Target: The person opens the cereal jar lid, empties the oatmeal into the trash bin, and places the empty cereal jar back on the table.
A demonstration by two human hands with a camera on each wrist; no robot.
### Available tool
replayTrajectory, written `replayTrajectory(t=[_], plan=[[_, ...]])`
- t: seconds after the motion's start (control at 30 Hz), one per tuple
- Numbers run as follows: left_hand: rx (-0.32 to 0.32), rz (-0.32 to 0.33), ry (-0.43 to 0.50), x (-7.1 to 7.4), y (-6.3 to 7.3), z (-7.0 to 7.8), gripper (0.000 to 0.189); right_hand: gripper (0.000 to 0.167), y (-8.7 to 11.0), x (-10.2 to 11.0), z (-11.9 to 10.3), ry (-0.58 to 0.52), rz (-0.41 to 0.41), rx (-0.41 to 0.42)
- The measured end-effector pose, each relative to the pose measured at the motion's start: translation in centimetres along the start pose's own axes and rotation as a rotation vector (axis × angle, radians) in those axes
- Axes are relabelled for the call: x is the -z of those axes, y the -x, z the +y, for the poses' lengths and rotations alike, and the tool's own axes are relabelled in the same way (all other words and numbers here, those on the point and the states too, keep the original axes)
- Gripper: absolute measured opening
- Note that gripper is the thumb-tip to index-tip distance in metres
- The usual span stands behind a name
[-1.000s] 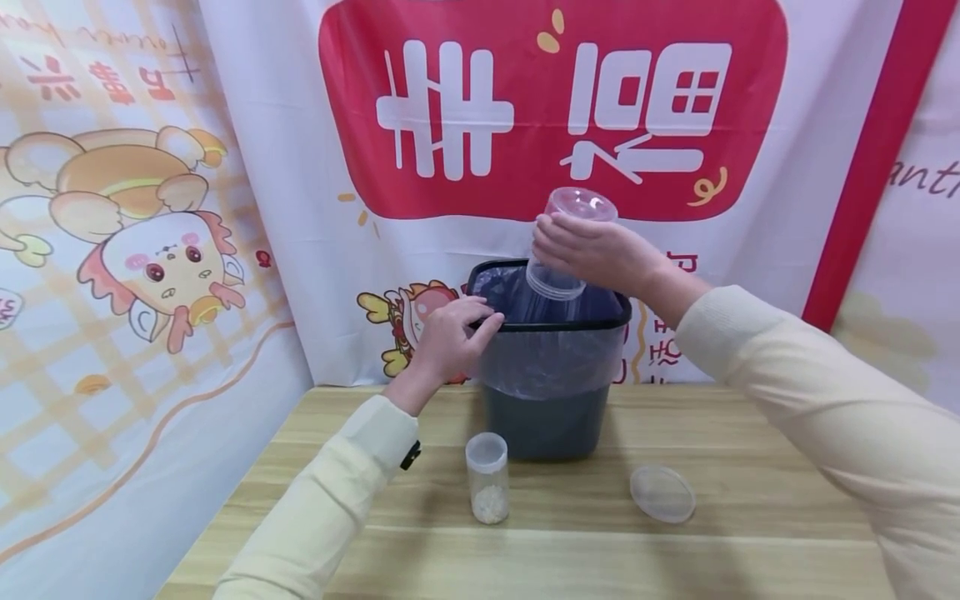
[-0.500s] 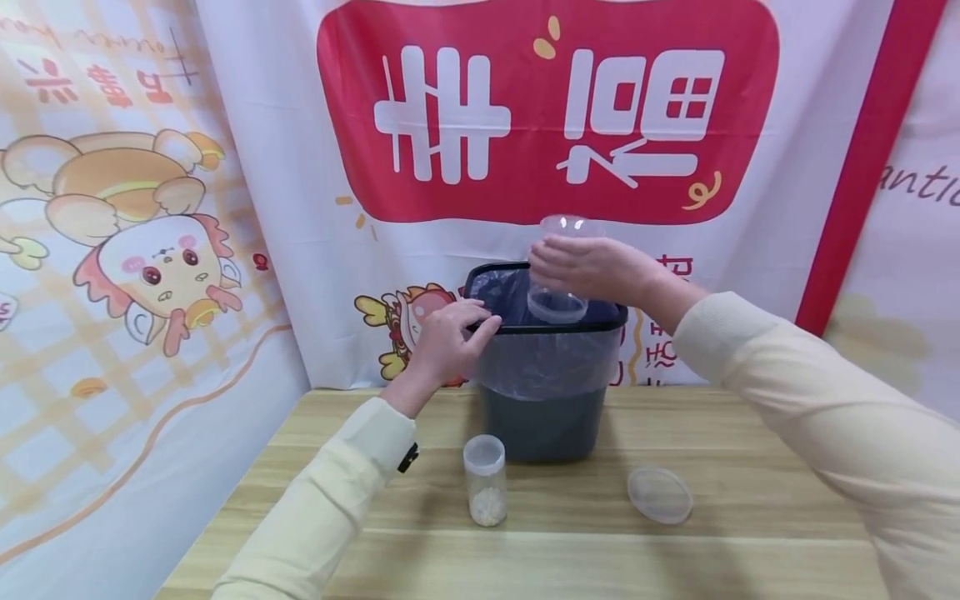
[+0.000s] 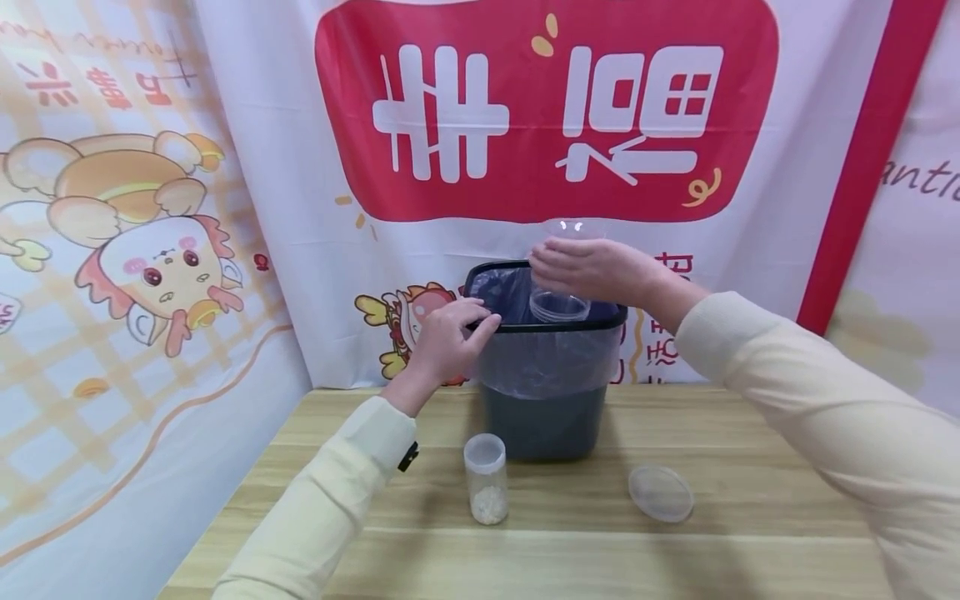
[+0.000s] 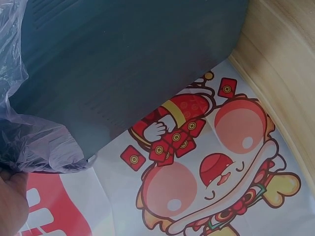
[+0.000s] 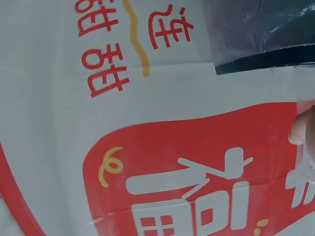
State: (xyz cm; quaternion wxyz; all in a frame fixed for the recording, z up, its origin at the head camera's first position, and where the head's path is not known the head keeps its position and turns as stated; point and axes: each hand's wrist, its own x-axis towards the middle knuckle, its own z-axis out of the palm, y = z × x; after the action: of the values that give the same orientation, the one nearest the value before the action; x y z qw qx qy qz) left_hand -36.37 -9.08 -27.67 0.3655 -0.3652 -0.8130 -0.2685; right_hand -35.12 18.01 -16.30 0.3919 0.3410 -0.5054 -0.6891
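Note:
My right hand (image 3: 592, 268) grips a clear plastic jar (image 3: 561, 308) upside down, its mouth lowered just inside the trash can's opening. The can (image 3: 546, 425) is dark grey-blue, with a translucent bag (image 3: 551, 362) folded over its black rim. At the can's left side, my left hand (image 3: 452, 337) holds the rim, fingers bent over it. Part of that hand (image 4: 12, 204) shows at the lower left corner of the left wrist view, against the bag. The right wrist view catches only some fingers (image 5: 306, 135) on the jar at its right edge.
On the wooden table (image 3: 405, 542) in front of the can stands a narrow, clear canister (image 3: 487, 492) with white bits at its bottom. A round, clear lid (image 3: 662, 493) lies to its right. A printed cloth (image 3: 277, 217) hangs behind the table.
My right hand has come down with the jar, which was tilted higher above the can and now stands more upright, mouth down. My left hand keeps its place on the rim.

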Motion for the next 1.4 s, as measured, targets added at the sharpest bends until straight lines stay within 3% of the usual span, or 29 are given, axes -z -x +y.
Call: replayTrajectory(t=[0.17, 0.33, 0.4, 0.57, 0.83, 1.4], plan=[[-0.009, 0.0, -0.008, 0.1, -0.1, 0.0, 0.031, 0.102, 0.1, -0.3, 0.3, -0.01, -0.01, -0.145], [-0.012, -0.005, -0.011, -0.1, -0.2, -0.1, 0.031, 0.105, -0.1, -0.1, 0.1, 0.0, -0.005, -0.073], [-0.012, -0.012, -0.009, -0.1, -0.2, 0.0, 0.031, 0.105, 0.0, 0.0, 0.0, -0.014, 0.0, -0.081], [-0.006, -0.011, -0.011, -0.1, -0.2, 0.1, 0.03, 0.096, 0.2, -0.1, 0.0, -0.042, 0.006, -0.246], [-0.01, -0.01, -0.02, -0.1, -0.3, 0.2, 0.03, 0.106, 0.0, 0.0, -1.2, -0.036, -0.001, -0.038], [-0.035, 0.024, -0.03, -0.1, -0.1, 0.2, 0.03, 0.099, 0.1, -0.2, -1.4, -0.126, 0.01, -0.13]])
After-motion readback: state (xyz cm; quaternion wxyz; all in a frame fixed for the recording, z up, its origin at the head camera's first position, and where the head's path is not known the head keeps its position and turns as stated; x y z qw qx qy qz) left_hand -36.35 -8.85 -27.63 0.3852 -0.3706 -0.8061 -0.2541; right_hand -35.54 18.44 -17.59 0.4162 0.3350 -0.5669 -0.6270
